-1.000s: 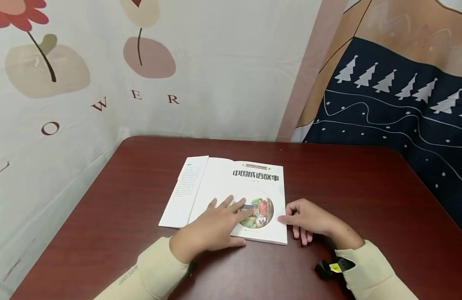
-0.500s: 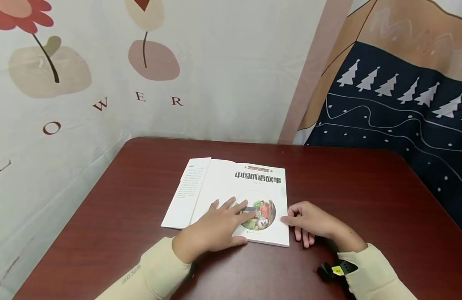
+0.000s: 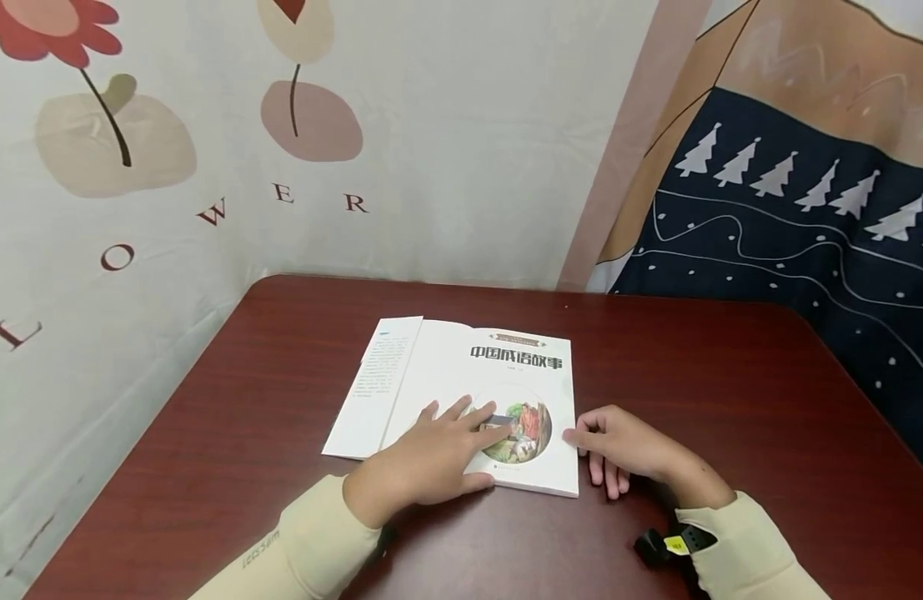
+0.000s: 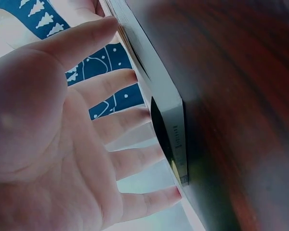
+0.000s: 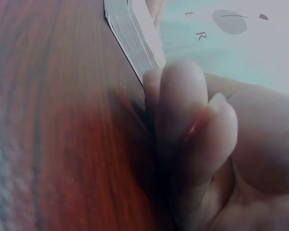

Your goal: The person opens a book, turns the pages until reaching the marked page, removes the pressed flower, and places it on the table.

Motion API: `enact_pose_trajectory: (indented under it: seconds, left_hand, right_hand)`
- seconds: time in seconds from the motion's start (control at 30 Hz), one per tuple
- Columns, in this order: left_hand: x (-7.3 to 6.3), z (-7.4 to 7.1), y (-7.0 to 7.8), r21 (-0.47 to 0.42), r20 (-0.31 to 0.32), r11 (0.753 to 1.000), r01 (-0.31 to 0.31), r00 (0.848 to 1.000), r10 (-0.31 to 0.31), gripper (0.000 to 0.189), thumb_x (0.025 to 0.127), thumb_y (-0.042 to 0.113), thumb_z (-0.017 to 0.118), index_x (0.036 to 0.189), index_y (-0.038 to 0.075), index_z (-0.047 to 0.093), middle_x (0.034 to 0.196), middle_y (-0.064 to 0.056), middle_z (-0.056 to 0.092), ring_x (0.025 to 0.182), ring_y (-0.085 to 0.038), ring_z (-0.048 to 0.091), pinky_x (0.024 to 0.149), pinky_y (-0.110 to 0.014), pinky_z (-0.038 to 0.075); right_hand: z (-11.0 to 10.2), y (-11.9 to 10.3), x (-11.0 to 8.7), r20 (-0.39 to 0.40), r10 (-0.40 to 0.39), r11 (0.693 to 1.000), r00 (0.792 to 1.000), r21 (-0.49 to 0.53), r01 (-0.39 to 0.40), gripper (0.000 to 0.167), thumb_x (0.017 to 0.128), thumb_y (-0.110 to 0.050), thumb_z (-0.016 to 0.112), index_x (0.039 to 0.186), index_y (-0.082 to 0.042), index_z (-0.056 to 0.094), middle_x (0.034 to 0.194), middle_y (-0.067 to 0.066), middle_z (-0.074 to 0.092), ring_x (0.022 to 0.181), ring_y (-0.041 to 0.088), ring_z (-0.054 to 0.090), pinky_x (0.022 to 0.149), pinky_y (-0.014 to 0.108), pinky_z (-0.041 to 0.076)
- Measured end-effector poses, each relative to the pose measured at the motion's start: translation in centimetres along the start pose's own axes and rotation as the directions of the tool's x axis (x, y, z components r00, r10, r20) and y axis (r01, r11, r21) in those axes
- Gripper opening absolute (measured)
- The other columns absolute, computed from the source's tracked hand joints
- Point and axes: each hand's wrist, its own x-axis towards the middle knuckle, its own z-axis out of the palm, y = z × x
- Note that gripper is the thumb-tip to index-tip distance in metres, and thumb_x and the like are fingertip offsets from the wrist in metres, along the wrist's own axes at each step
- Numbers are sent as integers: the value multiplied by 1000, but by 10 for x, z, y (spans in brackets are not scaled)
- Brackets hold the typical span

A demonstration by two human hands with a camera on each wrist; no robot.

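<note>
A white book (image 3: 523, 379) lies open at its title page, with bold Chinese characters at the top and a round colour picture lower down. On its left, a cover flap (image 3: 373, 383) with small print is folded out. My left hand (image 3: 431, 454) rests on the pages with spread fingers, its index fingertip over the picture. In the left wrist view, those straight fingers (image 4: 127, 159) meet the book beside its thick spine. At the right edge of the book, my right hand (image 3: 619, 437) pinches the page edge between thumb and bent index finger. Its other fingers curl beside the page block (image 5: 130, 33).
The book lies on a dark red-brown wooden table (image 3: 281, 358) with rounded far corners. Behind it hangs a pale cloth (image 3: 461, 150) with flowers and letters, and a navy cloth (image 3: 776, 217) with white trees at the right. A black wrist device (image 3: 659, 546) sits at the right cuff.
The whole view shifts slightly, so table and book appear a little lower and to the right. Both hands keep their places on the book, and the title page stays the same.
</note>
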Motion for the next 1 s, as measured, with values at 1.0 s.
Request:
enact_pose_trajectory:
  seconds: [1.0]
  left_hand:
    - [-2,-4,-8,-34,-44,998,-46,998,45,52,96,42,64,146,31,52,154,-4,49,143,-36,44,113,-65,32]
  right_hand:
    - [-2,5,0,29,30,987,999,159,-34,29,101,-14,37,90,6,54,57,10,62,38,16,61,36,27,47]
